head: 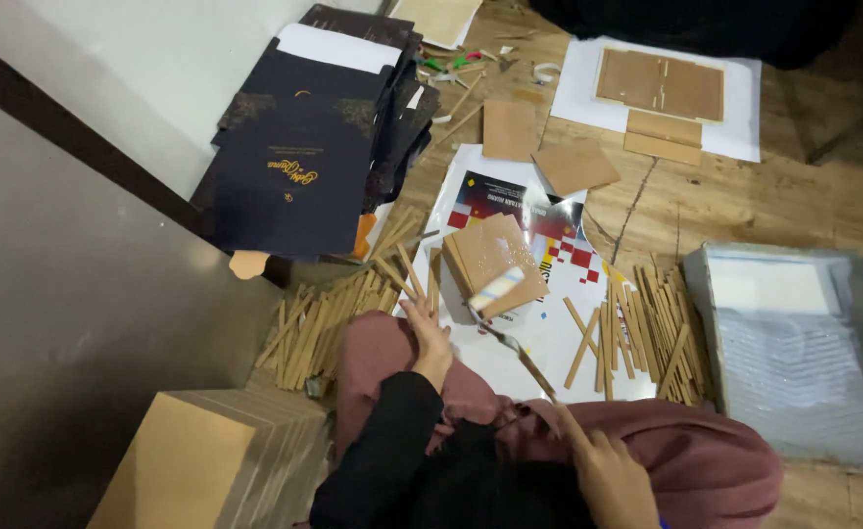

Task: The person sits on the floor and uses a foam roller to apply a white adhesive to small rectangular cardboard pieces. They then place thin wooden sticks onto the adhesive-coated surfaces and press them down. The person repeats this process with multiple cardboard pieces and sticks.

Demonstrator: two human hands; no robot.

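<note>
Head view: my right hand (610, 480) closes its grip on a small roller (498, 291) resting on the cardboard stack (490, 257); my left hand (428, 333) lies open, steadying it. Many loose strips (647, 328) remain on the floor beside the tray (794, 353).

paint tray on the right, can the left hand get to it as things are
Probably not easily. The left hand rests by the strips on the far side from the paint tray; the right hand, holding the roller, lies between.

A small white paint roller (496, 288) on a thin metal handle is laid across stacked brown cardboard pieces (490, 257).
</note>
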